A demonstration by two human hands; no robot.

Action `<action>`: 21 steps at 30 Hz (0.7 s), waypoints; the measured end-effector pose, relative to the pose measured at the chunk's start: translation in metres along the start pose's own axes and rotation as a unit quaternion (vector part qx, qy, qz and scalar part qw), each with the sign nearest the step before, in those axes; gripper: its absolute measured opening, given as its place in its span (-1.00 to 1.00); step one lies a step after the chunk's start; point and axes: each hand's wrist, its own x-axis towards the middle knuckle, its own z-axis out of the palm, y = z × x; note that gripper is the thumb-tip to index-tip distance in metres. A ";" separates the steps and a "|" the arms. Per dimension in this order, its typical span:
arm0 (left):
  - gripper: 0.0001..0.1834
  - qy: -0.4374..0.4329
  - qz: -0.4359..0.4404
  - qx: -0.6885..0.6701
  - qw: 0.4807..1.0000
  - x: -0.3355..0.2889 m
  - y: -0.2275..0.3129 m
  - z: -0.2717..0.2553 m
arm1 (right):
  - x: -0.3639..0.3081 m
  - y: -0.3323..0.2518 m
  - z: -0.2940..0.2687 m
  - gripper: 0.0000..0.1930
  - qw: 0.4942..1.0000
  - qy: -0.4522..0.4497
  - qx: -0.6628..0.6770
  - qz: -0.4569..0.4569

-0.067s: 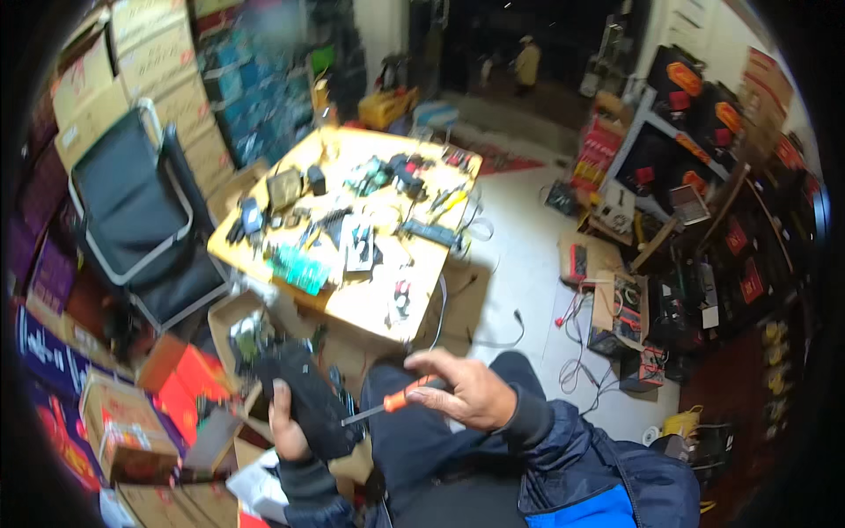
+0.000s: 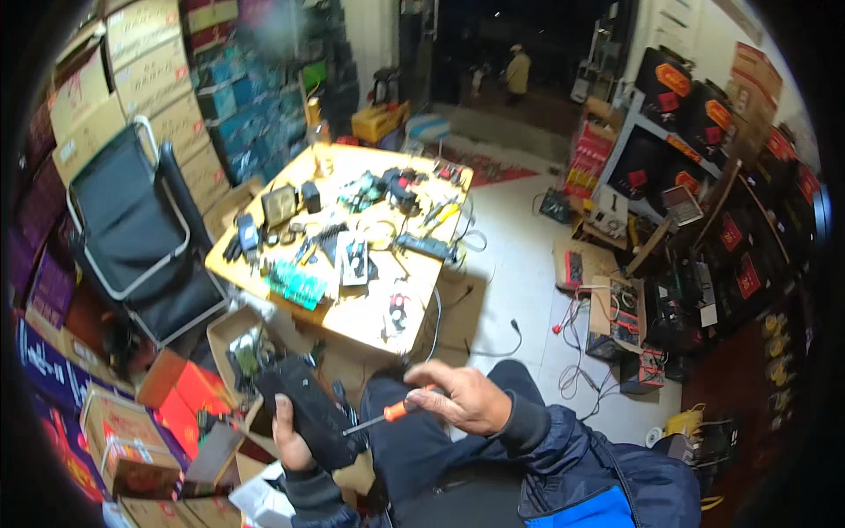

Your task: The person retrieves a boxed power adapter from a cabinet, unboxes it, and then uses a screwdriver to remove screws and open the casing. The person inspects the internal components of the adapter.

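Evidently the work sits in the lap's reach rather than on the counter (image 2: 341, 327), whose top is crowded with loose parts and a green circuit board (image 2: 297, 286) near its front edge. The black case (image 2: 304, 407) is tilted over the person's left side, beside the dark-trousered legs (image 2: 407, 444) and near an open cardboard box (image 2: 227, 330) of parts. The left hand (image 2: 293, 440) has its grip clamped on the case: the thumb lies along the near face, while the other fingers are hidden behind, presumably bracing it against the tool's push. The right hand (image 2: 466, 400) has its grip closed around the orange handle of a screwdriver (image 2: 396, 411), thumb and fingers together on its end, a hold that seems to suit twisting. Its thin shaft slants down to the case's near side; whether the tip is seated in a screw, I cannot tell.
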 end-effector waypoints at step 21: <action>-0.30 0.087 -0.058 0.015 0.994 -0.013 -0.061 -0.034 | -0.022 0.035 0.004 -0.60 0.996 -0.078 0.038 -0.001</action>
